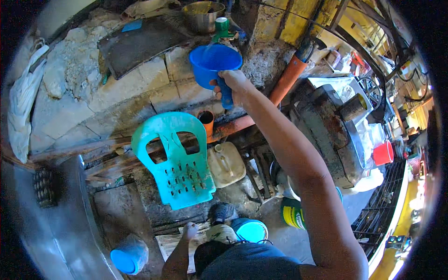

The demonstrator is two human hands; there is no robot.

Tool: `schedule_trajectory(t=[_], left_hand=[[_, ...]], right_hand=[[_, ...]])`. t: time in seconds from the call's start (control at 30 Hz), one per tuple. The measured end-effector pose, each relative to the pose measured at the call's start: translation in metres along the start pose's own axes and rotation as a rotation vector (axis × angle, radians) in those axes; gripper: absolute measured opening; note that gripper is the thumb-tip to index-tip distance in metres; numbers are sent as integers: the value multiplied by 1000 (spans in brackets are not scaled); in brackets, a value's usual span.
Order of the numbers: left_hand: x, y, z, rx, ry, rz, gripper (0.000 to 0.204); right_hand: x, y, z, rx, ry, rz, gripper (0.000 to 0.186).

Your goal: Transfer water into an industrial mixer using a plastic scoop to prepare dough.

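Note:
My right hand is wrapped round the handle of a blue plastic dipper, with the arm stretched far forward. The dipper is over the edge of the block ledge, its round mouth facing up. Just beyond it are a green bottle with a pale cap and a metal pot. My left hand hangs low by my leg, left of my knee. It looks small and rounded, and its fingers cannot be made out. Nothing shows in it.
A turquoise plastic chair stands ahead, beside a dirty white jerrycan. An orange pipe slants down the wall to the right. Blue buckets stand near my feet. A bulky, worn metal machine is on the right.

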State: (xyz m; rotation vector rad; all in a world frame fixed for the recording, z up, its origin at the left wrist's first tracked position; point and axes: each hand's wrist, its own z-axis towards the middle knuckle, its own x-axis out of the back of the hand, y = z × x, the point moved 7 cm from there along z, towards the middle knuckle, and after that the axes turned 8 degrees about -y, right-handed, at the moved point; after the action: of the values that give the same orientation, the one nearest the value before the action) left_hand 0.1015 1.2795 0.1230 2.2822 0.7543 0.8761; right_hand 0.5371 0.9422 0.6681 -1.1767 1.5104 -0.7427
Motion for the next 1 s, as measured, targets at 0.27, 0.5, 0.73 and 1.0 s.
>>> schedule_trajectory(t=[0.27,0.5,0.73,1.0], left_hand=[[-4,5,4,47,-90,-41,23],[20,32,14,68,-113,-31,20],[54,74,37,68,-126,-31,18],[87,113,49,95,-138,-45,16]], right_hand=[[-6,0,-8,30,10,23,21],[-4,4,-8,-10,86,32,22],[0,5,-6,-19,105,18,22],[-3,3,-6,-32,114,7,22]])
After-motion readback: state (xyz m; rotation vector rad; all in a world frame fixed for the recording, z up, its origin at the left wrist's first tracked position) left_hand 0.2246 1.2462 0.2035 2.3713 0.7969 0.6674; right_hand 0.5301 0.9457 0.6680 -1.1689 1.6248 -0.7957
